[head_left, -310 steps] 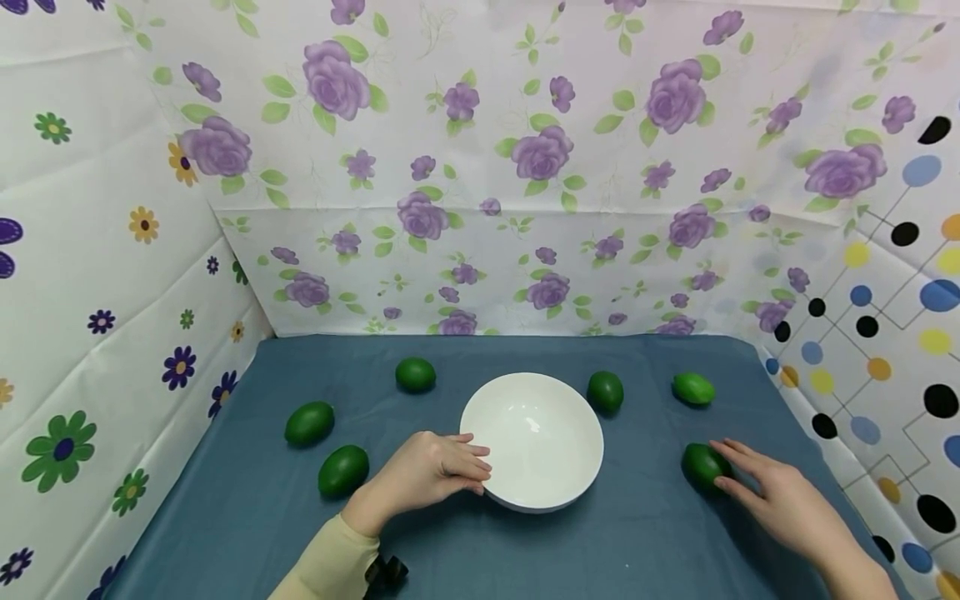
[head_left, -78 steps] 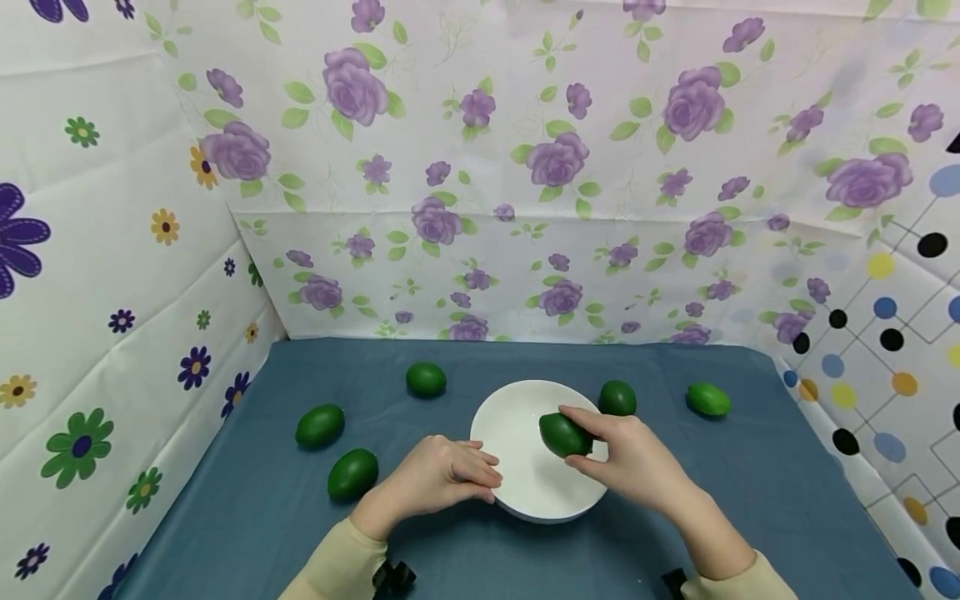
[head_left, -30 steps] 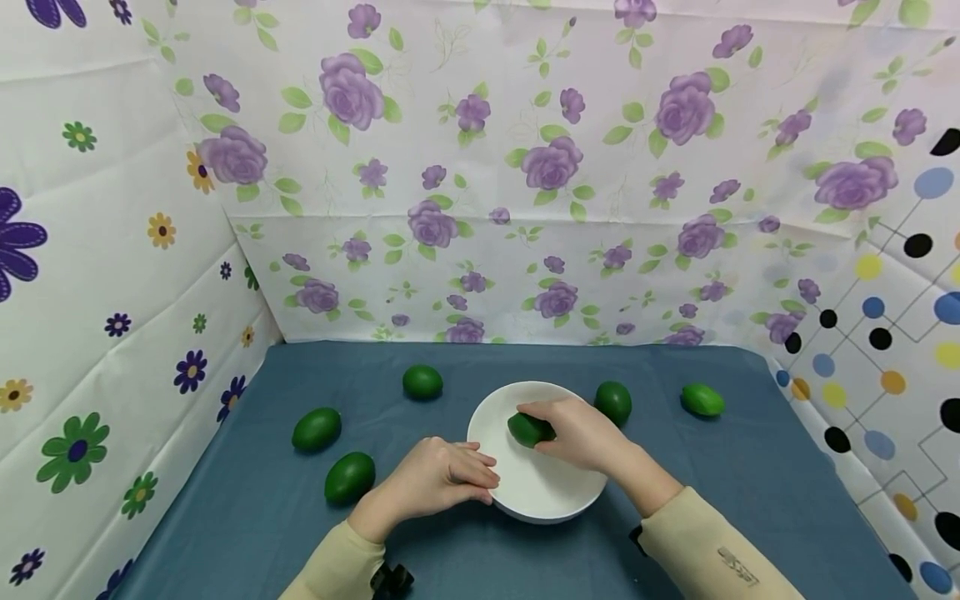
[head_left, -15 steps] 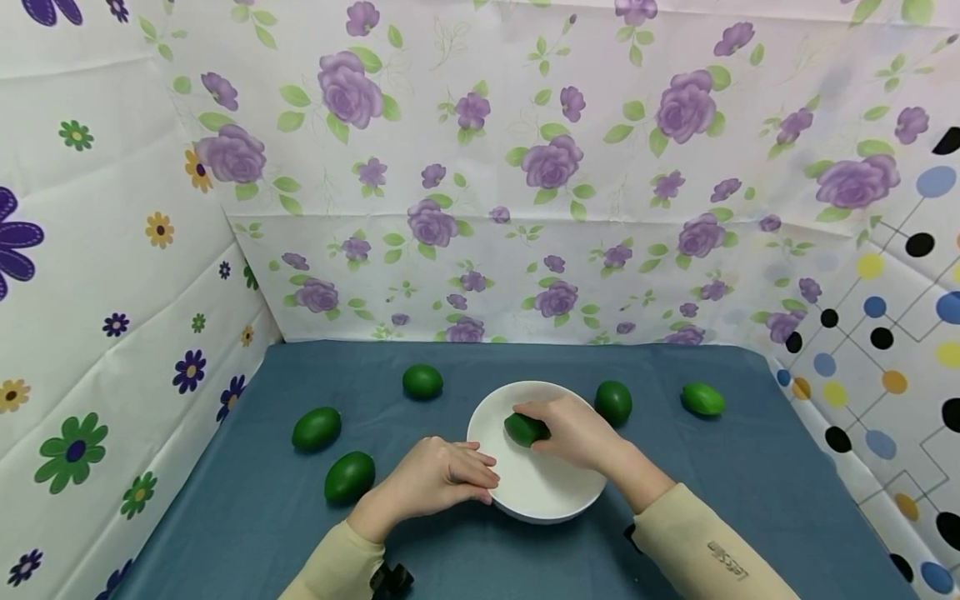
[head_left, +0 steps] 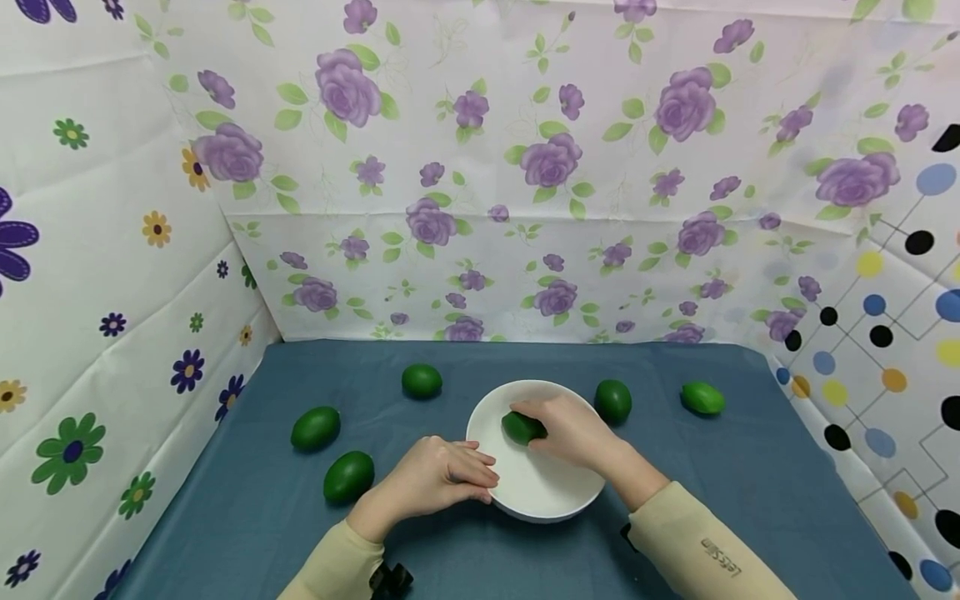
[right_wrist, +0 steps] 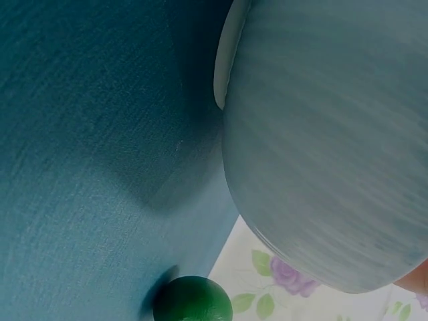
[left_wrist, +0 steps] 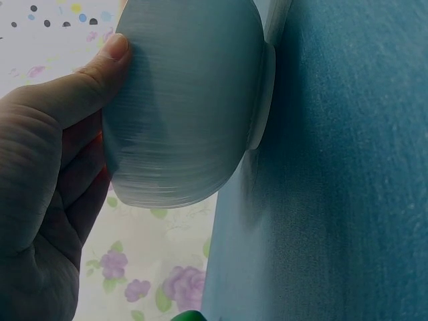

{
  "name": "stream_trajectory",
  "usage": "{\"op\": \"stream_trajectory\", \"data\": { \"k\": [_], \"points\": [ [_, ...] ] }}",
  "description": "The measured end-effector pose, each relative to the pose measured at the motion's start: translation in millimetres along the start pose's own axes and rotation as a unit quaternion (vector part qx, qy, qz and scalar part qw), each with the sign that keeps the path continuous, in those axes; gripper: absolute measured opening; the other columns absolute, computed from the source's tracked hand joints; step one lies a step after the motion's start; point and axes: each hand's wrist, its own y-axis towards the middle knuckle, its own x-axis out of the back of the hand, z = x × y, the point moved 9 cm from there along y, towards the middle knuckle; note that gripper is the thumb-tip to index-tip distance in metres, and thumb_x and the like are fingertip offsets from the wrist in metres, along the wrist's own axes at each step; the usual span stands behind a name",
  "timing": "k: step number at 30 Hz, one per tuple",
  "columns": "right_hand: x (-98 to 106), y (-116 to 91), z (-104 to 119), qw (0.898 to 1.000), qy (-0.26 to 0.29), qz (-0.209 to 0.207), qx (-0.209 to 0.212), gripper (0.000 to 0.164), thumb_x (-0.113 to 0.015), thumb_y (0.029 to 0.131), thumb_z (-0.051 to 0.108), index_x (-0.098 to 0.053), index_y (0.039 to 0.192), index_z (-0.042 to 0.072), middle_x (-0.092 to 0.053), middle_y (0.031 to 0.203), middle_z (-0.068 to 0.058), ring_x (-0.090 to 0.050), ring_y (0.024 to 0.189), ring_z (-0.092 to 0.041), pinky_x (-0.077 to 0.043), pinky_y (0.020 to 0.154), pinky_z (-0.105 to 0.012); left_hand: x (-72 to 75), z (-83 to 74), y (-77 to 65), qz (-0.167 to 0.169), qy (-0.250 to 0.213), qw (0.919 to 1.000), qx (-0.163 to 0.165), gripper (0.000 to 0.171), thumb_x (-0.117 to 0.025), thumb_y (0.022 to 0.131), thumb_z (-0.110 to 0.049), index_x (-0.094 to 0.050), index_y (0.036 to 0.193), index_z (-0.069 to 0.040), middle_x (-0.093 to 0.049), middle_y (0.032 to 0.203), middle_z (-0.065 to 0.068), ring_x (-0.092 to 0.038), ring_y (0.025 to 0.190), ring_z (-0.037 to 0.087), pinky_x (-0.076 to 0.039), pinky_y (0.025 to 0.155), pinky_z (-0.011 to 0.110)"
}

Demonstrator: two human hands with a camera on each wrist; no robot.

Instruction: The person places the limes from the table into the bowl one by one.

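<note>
Three printed sheets hang round me: the rose-print sheet, the daisy-print sheet and the dotted sheet. Below them spreads one blue tablecloth. My two forearms, in two pale sleeves, slant inward from the near edge. One white bowl sits upright on the cloth between them. My left hand holds its near-left rim — thumb on the outer wall, fingers close together over the edge. My right hand reaches over the right rim and dips inside, thumb and fingers pinching one lime in the bowl's left half; whether it touches the bottom I cannot tell. Five more limes lie on the cloth — two to my left, one behind the bowl's left side, one just beside its right rim, one farther right.
</note>
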Motion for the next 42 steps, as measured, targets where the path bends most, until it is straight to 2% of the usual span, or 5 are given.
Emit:
{"op": "stream_trajectory", "data": {
  "k": [7,15,22,42],
  "points": [
    [-1.3,0.6,-4.4,1.0,0.003,-0.005,-0.009,0.059,-0.091,0.088,0.012,-0.069,0.143,0.006,-0.072,0.136,-0.01,-0.069,0.122,-0.027,-0.059,0.102,-0.044,-0.3,0.3,-0.2,0.0,-0.007,1.0,0.0,0.02,-0.09,0.088,-0.019,-0.088,0.106,-0.01,-0.081,0.105,-0.005,-0.077,0.11,0.017,-0.056,0.108,0.046],
    [-0.8,0.1,-5.4,1.0,0.002,-0.007,-0.019,0.061,-0.091,0.088,0.012,-0.069,0.144,0.008,-0.07,0.139,-0.01,-0.067,0.127,-0.028,-0.057,0.106,-0.045,-0.7,1.2,-0.4,0.002,-0.008,1.0,0.004,0.02,-0.09,0.088,-0.019,-0.088,0.106,-0.01,-0.081,0.105,-0.006,-0.077,0.11,0.017,-0.054,0.11,0.042],
    [-0.8,-1.9,-7.2,0.999,0.008,-0.004,-0.031,0.062,-0.09,0.089,0.014,-0.067,0.147,0.009,-0.068,0.143,-0.01,-0.067,0.128,-0.027,-0.058,0.106,-0.044,-0.7,1.5,-0.3,0.0,-0.008,1.0,0.004,0.02,-0.09,0.088,-0.019,-0.088,0.106,-0.01,-0.081,0.105,-0.006,-0.077,0.11,0.018,-0.055,0.109,0.044],
    [-3.3,-5.9,-6.4,1.0,0.004,-0.007,-0.022,0.067,-0.093,0.087,0.016,-0.066,0.148,0.009,-0.069,0.142,-0.012,-0.067,0.129,-0.028,-0.057,0.106,-0.045,-0.5,2.1,-0.2,0.002,-0.011,0.9999,0.006,0.02,-0.089,0.088,-0.019,-0.088,0.108,-0.012,-0.081,0.106,-0.006,-0.077,0.11,0.016,-0.056,0.108,0.047]
  ]
}}
